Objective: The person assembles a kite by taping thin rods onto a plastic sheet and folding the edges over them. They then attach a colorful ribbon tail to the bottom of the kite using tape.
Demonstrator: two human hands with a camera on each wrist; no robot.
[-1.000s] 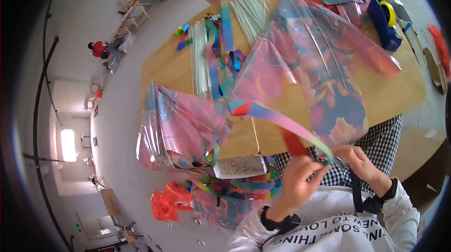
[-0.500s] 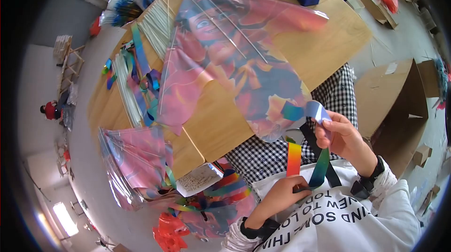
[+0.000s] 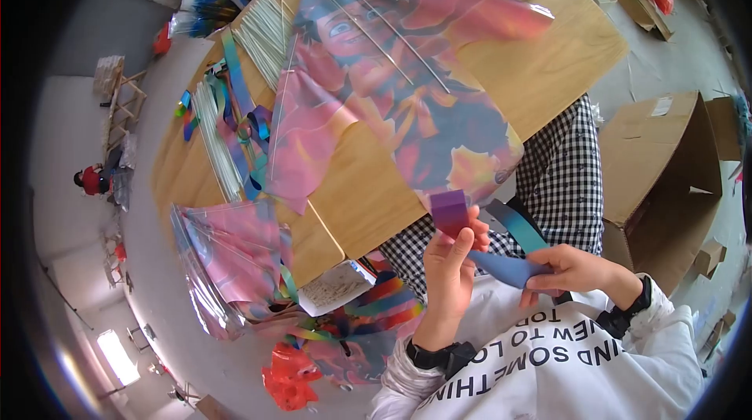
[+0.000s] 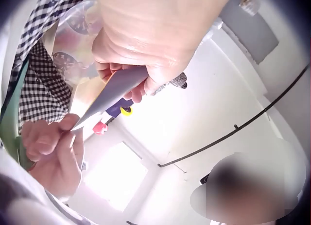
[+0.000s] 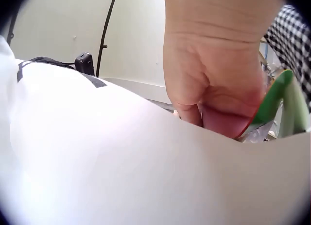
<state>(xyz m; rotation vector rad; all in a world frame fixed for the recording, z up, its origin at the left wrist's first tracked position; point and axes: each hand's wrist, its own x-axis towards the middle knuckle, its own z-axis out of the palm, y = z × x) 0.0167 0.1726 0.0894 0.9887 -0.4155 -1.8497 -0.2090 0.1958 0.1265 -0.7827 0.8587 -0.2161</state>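
Note:
A long, multicoloured ribbon point(image 3: 505, 267) stretches between my two hands above my lap. My left hand point(image 3: 449, 271) is raised and pinches it between thumb and fingers, with a purple end sticking out beyond the fingertips. Lower and to the right, my right hand point(image 3: 583, 271) grips the blue stretch, and a teal length loops up behind it. The left wrist view shows the ribbon point(image 4: 114, 91) taut from one hand to the other. In the right wrist view a green fold of ribbon point(image 5: 274, 98) hangs beside the right hand point(image 5: 214, 74), whose fingertips are hidden by the white sleeve.
A printed kite point(image 3: 439, 126) with thin rods lies across the wooden table point(image 3: 580, 52). Another kite point(image 3: 231, 248) hangs over the left edge, near a white box point(image 3: 337, 288). White sticks point(image 3: 215, 142) and ribbons lie at the table's left. A cardboard box point(image 3: 650, 154) stands right.
The head view has swung, shifting the table leftward. Over the last half second my left hand has risen with the ribbon, while my right hand has lowered, still holding it.

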